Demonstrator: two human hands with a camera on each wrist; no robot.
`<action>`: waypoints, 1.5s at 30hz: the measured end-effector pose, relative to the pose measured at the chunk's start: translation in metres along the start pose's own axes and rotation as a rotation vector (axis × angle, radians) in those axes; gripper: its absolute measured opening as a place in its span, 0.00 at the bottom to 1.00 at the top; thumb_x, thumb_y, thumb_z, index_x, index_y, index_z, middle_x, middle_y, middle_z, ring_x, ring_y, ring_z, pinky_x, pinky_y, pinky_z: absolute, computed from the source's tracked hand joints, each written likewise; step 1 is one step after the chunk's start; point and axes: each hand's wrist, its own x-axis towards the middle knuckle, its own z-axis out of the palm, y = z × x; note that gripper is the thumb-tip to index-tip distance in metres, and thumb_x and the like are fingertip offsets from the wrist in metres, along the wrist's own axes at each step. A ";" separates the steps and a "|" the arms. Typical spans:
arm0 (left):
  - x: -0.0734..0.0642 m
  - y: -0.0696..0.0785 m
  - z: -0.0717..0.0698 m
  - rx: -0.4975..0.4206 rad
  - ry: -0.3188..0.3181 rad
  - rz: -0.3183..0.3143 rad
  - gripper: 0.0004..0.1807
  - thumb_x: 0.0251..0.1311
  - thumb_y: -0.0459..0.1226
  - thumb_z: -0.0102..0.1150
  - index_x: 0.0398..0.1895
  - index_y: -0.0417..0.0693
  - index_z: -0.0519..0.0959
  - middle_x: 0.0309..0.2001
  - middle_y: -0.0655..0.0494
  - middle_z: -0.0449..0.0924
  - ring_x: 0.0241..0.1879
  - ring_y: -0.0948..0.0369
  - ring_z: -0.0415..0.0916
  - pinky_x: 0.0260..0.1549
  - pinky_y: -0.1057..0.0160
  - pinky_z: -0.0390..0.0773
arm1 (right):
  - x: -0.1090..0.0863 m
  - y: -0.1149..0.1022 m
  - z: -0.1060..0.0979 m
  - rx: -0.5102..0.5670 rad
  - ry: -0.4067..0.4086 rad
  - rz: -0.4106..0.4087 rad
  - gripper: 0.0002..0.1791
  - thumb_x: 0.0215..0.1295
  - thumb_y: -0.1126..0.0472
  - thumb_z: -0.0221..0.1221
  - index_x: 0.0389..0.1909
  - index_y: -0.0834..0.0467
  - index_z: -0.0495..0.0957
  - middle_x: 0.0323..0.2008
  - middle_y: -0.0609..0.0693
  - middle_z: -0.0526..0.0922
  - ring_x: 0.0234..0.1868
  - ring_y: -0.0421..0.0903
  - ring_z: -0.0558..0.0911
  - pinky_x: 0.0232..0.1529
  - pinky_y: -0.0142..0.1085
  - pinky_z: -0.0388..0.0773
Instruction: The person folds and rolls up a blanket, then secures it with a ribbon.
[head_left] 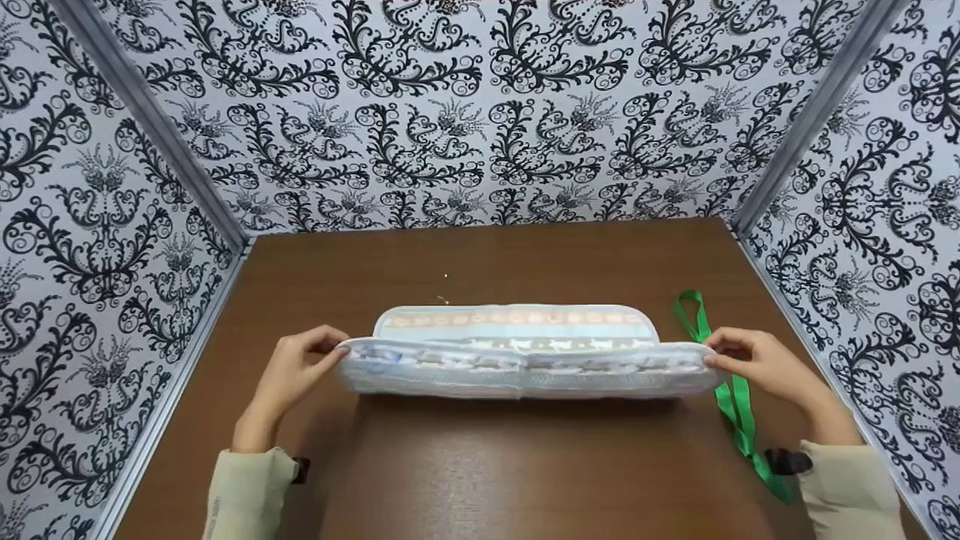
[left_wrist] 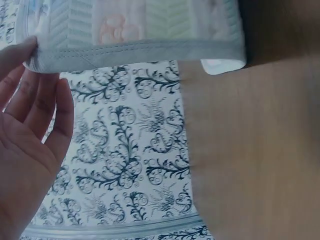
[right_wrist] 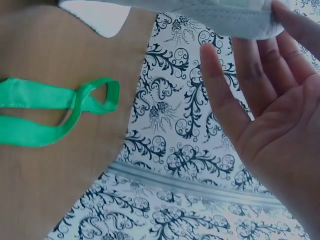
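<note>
Left hand pinches left end of folded cloth, right hand pinches right end; remaining fingers loose. Cloth lies mid-table, long axis left-right, between hands, each equally near. Green ribbon beyond right hand, under wrist.

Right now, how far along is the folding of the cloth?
One fold looks started: the cloth lies doubled on the table, its near layer lifted. The left hand and right hand pinch its two ends. Left: laying it flat, perhaps folding again. The green ribbon lies untouched.
</note>
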 end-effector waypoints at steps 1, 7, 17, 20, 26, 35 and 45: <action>0.003 -0.001 0.002 0.016 -0.009 -0.021 0.03 0.61 0.31 0.66 0.36 0.48 0.85 0.32 0.57 0.87 0.32 0.69 0.81 0.38 0.71 0.82 | 0.003 0.001 0.001 -0.009 0.001 0.012 0.04 0.62 0.70 0.64 0.37 0.61 0.82 0.30 0.40 0.84 0.32 0.28 0.80 0.35 0.20 0.75; 0.019 -0.016 0.019 0.156 -0.050 -0.150 0.04 0.64 0.35 0.64 0.39 0.46 0.85 0.34 0.52 0.86 0.35 0.58 0.81 0.41 0.52 0.83 | 0.025 0.011 0.011 -0.100 0.040 0.105 0.04 0.65 0.66 0.64 0.38 0.62 0.82 0.32 0.50 0.86 0.33 0.25 0.77 0.36 0.20 0.73; 0.044 -0.052 0.058 0.324 -0.152 -0.325 0.09 0.69 0.37 0.58 0.47 0.44 0.82 0.47 0.44 0.85 0.47 0.47 0.82 0.48 0.46 0.79 | 0.065 0.040 0.043 -0.266 0.063 0.217 0.05 0.68 0.65 0.60 0.40 0.62 0.81 0.35 0.57 0.85 0.35 0.46 0.78 0.39 0.38 0.73; 0.047 -0.061 0.070 0.358 -0.220 -0.343 0.10 0.69 0.35 0.56 0.50 0.42 0.80 0.51 0.42 0.83 0.51 0.45 0.80 0.50 0.44 0.78 | 0.072 0.052 0.056 -0.265 0.029 0.241 0.06 0.69 0.65 0.58 0.42 0.63 0.80 0.38 0.61 0.85 0.39 0.53 0.81 0.41 0.46 0.76; 0.049 -0.069 0.082 0.381 -0.340 -0.369 0.09 0.71 0.33 0.53 0.49 0.42 0.78 0.45 0.44 0.83 0.44 0.47 0.82 0.42 0.47 0.80 | 0.075 0.069 0.072 -0.220 -0.081 0.290 0.11 0.73 0.65 0.53 0.49 0.66 0.77 0.45 0.65 0.82 0.41 0.57 0.80 0.43 0.51 0.78; 0.065 -0.067 0.083 0.416 -0.367 -0.439 0.10 0.74 0.34 0.48 0.53 0.41 0.73 0.45 0.41 0.82 0.44 0.43 0.81 0.43 0.44 0.79 | 0.087 0.072 0.071 -0.307 -0.116 0.345 0.11 0.73 0.64 0.53 0.49 0.67 0.77 0.43 0.66 0.82 0.36 0.53 0.79 0.38 0.48 0.77; 0.074 -0.063 0.091 0.473 -0.326 -0.490 0.18 0.72 0.30 0.36 0.59 0.31 0.67 0.49 0.27 0.80 0.48 0.32 0.79 0.49 0.37 0.78 | 0.103 0.065 0.073 -0.404 -0.134 0.460 0.12 0.74 0.64 0.53 0.50 0.67 0.76 0.44 0.66 0.82 0.38 0.57 0.82 0.37 0.47 0.79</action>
